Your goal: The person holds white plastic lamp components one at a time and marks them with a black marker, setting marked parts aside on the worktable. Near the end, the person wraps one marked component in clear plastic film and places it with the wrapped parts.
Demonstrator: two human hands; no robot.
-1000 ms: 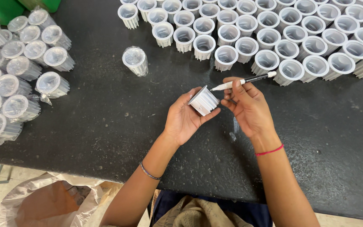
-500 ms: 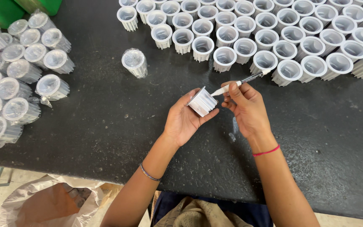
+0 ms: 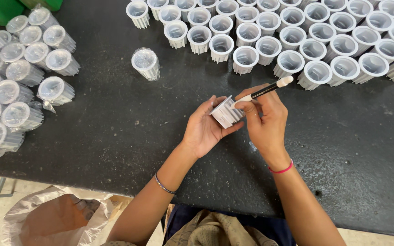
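The left hand (image 3: 204, 130) is clamped on a white ribbed cup (image 3: 226, 112) lying on its side, while the right hand (image 3: 263, 123), just right of it, pinches a slim brush (image 3: 265, 91) whose long axis slants up toward the far right.

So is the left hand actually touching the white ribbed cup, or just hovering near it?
Touching. In the head view the left hand wraps its fingers and thumb around the white ribbed cup, with no gap showing; the right hand holds a thin tool at it.
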